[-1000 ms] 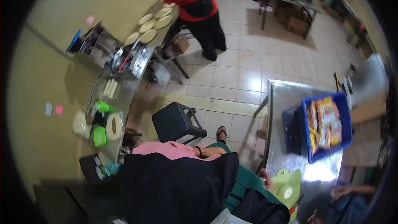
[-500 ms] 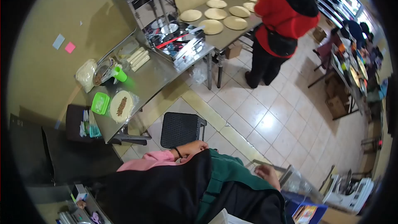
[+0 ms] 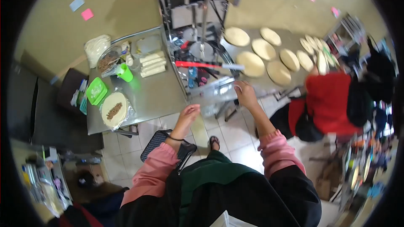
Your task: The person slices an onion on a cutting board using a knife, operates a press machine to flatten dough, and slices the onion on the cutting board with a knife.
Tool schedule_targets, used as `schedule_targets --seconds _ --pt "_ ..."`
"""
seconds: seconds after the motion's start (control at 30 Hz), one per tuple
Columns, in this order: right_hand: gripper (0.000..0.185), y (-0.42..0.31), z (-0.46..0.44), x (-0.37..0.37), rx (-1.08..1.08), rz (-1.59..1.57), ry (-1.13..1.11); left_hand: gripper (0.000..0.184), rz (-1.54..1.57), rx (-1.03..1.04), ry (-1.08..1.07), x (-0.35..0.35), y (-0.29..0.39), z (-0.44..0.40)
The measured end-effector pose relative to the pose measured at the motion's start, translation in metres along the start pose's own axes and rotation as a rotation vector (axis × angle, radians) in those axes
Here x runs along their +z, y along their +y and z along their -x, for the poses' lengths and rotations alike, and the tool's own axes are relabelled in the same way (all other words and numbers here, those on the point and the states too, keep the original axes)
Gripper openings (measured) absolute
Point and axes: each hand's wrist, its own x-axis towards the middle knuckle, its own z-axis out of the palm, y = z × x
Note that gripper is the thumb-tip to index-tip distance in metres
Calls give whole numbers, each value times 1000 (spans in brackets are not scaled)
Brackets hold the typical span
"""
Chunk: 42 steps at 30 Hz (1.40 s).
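My left hand (image 3: 188, 117) is raised in front of the steel table (image 3: 155, 103), its fingers together and pointing right; whether it holds anything is too small to tell. My right hand (image 3: 245, 93) is at the front edge of the metal machine (image 3: 198, 54), thumb and fingers curled, what lies between them unclear. A red-handled tool (image 3: 195, 64) lies across the machine. On the table's left are a flat dough round with brown filling (image 3: 114, 109), a green container (image 3: 97, 91), a green cup (image 3: 125, 72) and white rolls (image 3: 152, 64).
Flat dough rounds (image 3: 264, 49) lie on the table to the right, where a person in red (image 3: 328, 103) stands. A black stool (image 3: 158, 142) is below my left hand. A bag of dough (image 3: 97, 50) and a bowl of filling (image 3: 109, 60) sit by the wall.
The view has swung left to face the machine and table. Both my hands have moved up and forward from my waist and side. The stool now appears lower, under my left arm.
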Motion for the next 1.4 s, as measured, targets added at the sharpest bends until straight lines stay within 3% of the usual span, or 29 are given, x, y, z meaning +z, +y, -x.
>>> schedule_targets --seconds 0.03,0.07,0.17,0.27,0.33,0.4,0.47,0.53,0.67,0.83,0.97,1.07,1.13,1.2,1.27,1.33,1.37,1.4 --pt "21 17 -32 18 -128 206 -23 27 149 -26 36 11 1 -22" --pt "21 29 -58 32 -161 184 -55 23 298 -56 69 20 -1 -43" --pt "35 56 -115 64 -134 633 -384 19 422 -165 161 35 -3 -110" --pt "28 77 -133 78 -185 689 -565 17 498 -169 236 39 -3 -146" --pt "26 78 -132 73 -265 676 -596 18 561 -173 268 42 -6 -162" --pt "28 73 -117 57 -161 387 -525 14 753 -315 444 52 -2 -178" --pt "30 45 -93 29 -112 352 -499 21 792 -331 486 55 -15 -196" --pt "32 36 -67 18 -52 288 -480 24 1035 -173 426 60 -20 -205" --pt "33 8 -53 7 85 309 -543 24 1220 -53 577 70 -4 -223" --pt "35 2 -52 -32 151 365 -618 24 1097 12 665 52 -8 -244" --pt "30 31 -25 -98 79 351 -509 24 1079 -8 680 43 -10 -258" --pt "27 30 -9 -164 316 415 -677 19 1186 118 548 32 -46 -282" --pt "28 54 7 -198 321 276 -666 28 927 88 680 34 -57 -295" --pt "25 55 12 -228 491 115 -743 41 412 -139 930 39 -61 -314" --pt "29 50 10 -238 467 10 -815 45 251 -189 1007 45 -35 -298" --pt "22 20 11 -238 713 -500 -873 33 312 -141 796 35 -54 -312" --pt "29 21 16 -230 709 -452 -874 21 198 -5 902 40 -59 -312" --pt "29 24 17 -221 707 -447 -878 21 204 -6 906 41 -39 -290"
